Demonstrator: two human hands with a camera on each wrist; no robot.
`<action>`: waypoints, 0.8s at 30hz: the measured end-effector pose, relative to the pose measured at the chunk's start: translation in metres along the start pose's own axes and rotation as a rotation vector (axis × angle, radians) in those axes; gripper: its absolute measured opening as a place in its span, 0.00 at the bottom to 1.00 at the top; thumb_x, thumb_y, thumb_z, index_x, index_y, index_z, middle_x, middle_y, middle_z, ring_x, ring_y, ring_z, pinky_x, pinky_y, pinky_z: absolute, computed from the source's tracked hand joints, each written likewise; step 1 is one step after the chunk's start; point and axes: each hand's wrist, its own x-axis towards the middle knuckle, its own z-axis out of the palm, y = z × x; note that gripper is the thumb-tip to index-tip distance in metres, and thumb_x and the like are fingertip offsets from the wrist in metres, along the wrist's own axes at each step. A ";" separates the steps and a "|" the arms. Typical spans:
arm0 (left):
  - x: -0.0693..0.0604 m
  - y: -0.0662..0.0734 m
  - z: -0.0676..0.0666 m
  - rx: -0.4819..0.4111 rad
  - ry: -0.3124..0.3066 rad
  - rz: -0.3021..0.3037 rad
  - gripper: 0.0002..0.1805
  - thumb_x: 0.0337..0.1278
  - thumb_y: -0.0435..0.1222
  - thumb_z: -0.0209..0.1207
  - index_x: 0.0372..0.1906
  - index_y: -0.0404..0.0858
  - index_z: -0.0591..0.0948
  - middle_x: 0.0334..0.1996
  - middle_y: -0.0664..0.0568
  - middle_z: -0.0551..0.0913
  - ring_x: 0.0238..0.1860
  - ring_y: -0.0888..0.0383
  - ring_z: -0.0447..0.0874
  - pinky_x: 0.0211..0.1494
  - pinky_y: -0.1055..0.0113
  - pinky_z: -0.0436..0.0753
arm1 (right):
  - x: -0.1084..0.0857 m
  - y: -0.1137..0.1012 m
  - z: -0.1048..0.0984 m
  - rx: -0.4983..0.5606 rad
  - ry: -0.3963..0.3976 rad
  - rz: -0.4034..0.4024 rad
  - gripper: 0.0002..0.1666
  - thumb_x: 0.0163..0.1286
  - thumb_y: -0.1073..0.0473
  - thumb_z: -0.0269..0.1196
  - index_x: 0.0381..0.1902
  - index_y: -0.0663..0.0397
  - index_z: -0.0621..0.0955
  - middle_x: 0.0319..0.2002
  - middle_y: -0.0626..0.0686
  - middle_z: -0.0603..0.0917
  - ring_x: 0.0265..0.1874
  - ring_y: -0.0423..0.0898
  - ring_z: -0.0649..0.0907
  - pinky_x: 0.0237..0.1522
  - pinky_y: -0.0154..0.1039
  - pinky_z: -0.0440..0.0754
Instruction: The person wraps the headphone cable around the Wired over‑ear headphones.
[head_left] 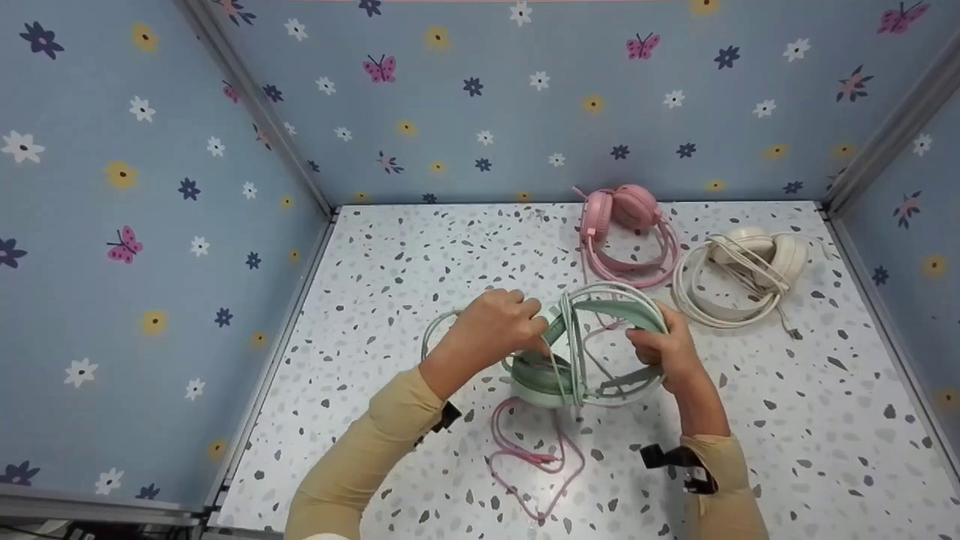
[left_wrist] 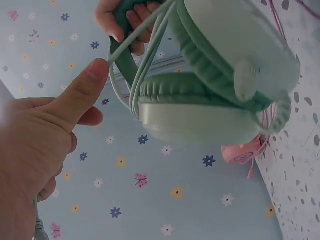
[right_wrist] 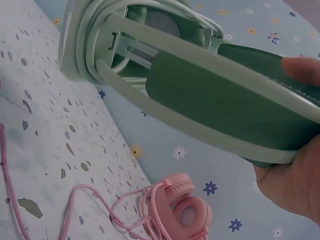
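Note:
A pair of green headphones [head_left: 544, 382] is held above the table, its pale green cable [left_wrist: 155, 37] wound round the headband and earcups. My right hand [head_left: 671, 349] grips the headband [right_wrist: 200, 95], with the thumb over its padded side. At the earcup end, my left hand [head_left: 495, 330] pinches a strand of the cable between thumb and fingers. A length of this cable loops out behind the left hand, and a thicker cable part [left_wrist: 40, 227] hangs below that hand in the left wrist view. The left fingertips are partly hidden.
Pink headphones [head_left: 634, 206] lie at the back of the speckled table [head_left: 420, 247]. Their pink cable [head_left: 540, 517] trails under the green pair towards the front. White headphones [head_left: 787, 262] with a wrapped cable lie at the right. Flower-patterned panels [head_left: 480, 105] enclose the back and sides.

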 end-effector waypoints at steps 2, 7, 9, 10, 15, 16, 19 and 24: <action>0.006 -0.007 0.000 -0.009 -0.018 0.027 0.27 0.37 0.65 0.62 0.14 0.47 0.71 0.15 0.57 0.64 0.19 0.62 0.50 0.19 0.70 0.63 | 0.001 0.002 0.000 0.026 -0.076 -0.004 0.14 0.57 0.78 0.57 0.41 0.62 0.77 0.14 0.44 0.63 0.11 0.42 0.52 0.13 0.40 0.46; 0.013 -0.020 0.007 -0.051 -0.071 0.068 0.28 0.40 0.67 0.59 0.16 0.47 0.73 0.16 0.57 0.67 0.18 0.61 0.56 0.20 0.68 0.65 | 0.003 0.009 -0.002 0.053 -0.256 -0.033 0.20 0.58 0.79 0.55 0.48 0.61 0.78 0.16 0.46 0.62 0.10 0.45 0.51 0.11 0.42 0.48; 0.013 -0.024 0.009 -0.113 -0.094 0.064 0.27 0.42 0.67 0.58 0.18 0.47 0.75 0.16 0.57 0.69 0.18 0.59 0.61 0.21 0.67 0.67 | 0.003 0.011 -0.002 0.107 -0.330 -0.046 0.23 0.57 0.80 0.52 0.49 0.61 0.77 0.16 0.48 0.62 0.10 0.45 0.52 0.11 0.43 0.49; 0.013 -0.026 0.010 -0.154 -0.104 0.061 0.27 0.42 0.67 0.58 0.19 0.47 0.75 0.17 0.57 0.70 0.18 0.59 0.63 0.21 0.66 0.68 | 0.003 0.012 -0.003 0.152 -0.373 -0.054 0.25 0.57 0.82 0.49 0.50 0.62 0.76 0.17 0.49 0.61 0.10 0.45 0.52 0.11 0.43 0.49; 0.015 -0.031 0.012 -0.434 -0.128 0.023 0.24 0.45 0.63 0.60 0.26 0.47 0.78 0.20 0.59 0.75 0.21 0.60 0.71 0.24 0.65 0.72 | 0.004 0.012 -0.003 0.373 -0.572 -0.081 0.27 0.58 0.83 0.47 0.56 0.67 0.73 0.21 0.53 0.61 0.12 0.44 0.55 0.12 0.41 0.50; 0.016 -0.032 0.012 -0.494 -0.132 0.013 0.23 0.45 0.63 0.61 0.27 0.47 0.78 0.21 0.59 0.76 0.22 0.61 0.72 0.25 0.66 0.72 | 0.004 0.011 -0.003 0.405 -0.606 -0.090 0.27 0.59 0.82 0.49 0.57 0.68 0.73 0.21 0.54 0.61 0.13 0.45 0.55 0.12 0.41 0.51; 0.015 -0.032 0.015 -0.720 -0.140 -0.028 0.23 0.43 0.60 0.66 0.27 0.46 0.76 0.20 0.59 0.74 0.22 0.64 0.70 0.27 0.68 0.70 | 0.005 0.010 0.000 0.478 -0.697 -0.102 0.26 0.61 0.79 0.53 0.59 0.69 0.72 0.23 0.54 0.63 0.14 0.45 0.57 0.13 0.41 0.52; 0.010 -0.025 0.031 -1.264 -0.180 -0.139 0.26 0.40 0.56 0.68 0.24 0.40 0.71 0.18 0.57 0.63 0.21 0.63 0.61 0.28 0.69 0.63 | 0.007 0.014 0.008 0.646 -0.808 -0.093 0.29 0.61 0.77 0.52 0.63 0.68 0.70 0.22 0.52 0.60 0.15 0.43 0.56 0.16 0.38 0.53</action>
